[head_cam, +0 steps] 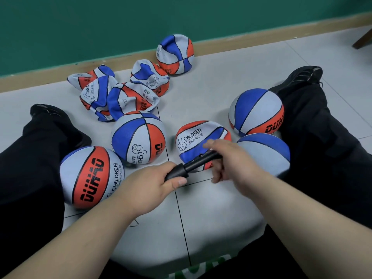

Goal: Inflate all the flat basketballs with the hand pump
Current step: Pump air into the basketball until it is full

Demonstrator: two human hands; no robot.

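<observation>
A black hand pump (191,165) lies slanted between my hands. My left hand (155,184) grips its thick handle end. My right hand (229,158) holds the barrel near the tip, which meets a partly flat blue, white and orange basketball (193,137) on the floor. Round, full balls sit at the near left (88,176), the centre (138,135), the right (256,110) and behind my right hand (265,152). Several crumpled flat balls (124,95) lie farther back, and a half-collapsed one (175,54) leans at the wall.
I sit on a grey tiled floor (211,208) with my legs in black trousers spread at the left (40,148) and right (322,127). A green wall with a tan skirting board (50,71) runs behind the balls. A dark furniture leg (362,40) shows at the top right.
</observation>
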